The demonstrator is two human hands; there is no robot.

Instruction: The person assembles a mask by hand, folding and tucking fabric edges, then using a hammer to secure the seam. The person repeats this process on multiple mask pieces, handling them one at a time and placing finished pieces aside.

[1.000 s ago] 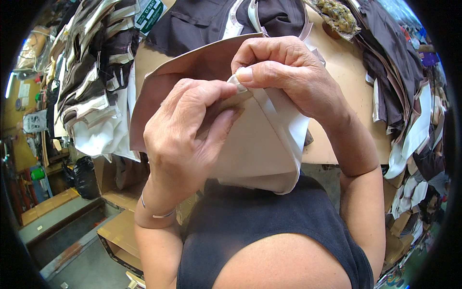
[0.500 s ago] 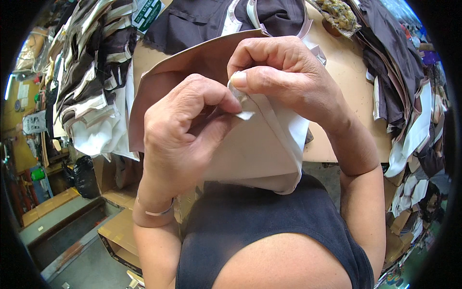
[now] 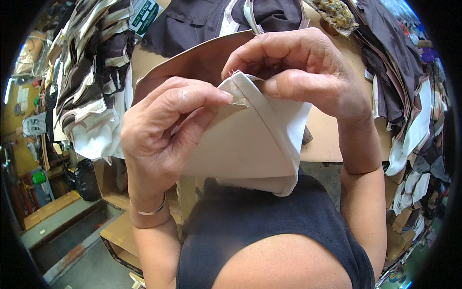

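Note:
A sewn piece of stiff fabric (image 3: 240,149), off-white on one side and brownish pink on the other, stands folded in front of my chest. A dark line of stitching runs down from its raised corner. My left hand (image 3: 166,127) pinches a small greyish flap (image 3: 234,107) at that corner between thumb and forefinger. On the other side, my right hand (image 3: 308,70) curls around the corner, its forefinger at the frayed tip and its thumb against the fabric's edge. Its other fingers are partly hidden. A thin metal bangle (image 3: 153,208) circles my left wrist.
Stacked fabric pieces (image 3: 91,96) hang at the table's left side, and more dark and white pieces (image 3: 397,72) at its right. Dark brown cloth (image 3: 192,24) lies across the tan tabletop (image 3: 332,139). An open cardboard box (image 3: 118,241) is at lower left.
My left hand has moved left and slightly down. My right thumb has come off the corner and shifted right, leaving the stitched tip exposed.

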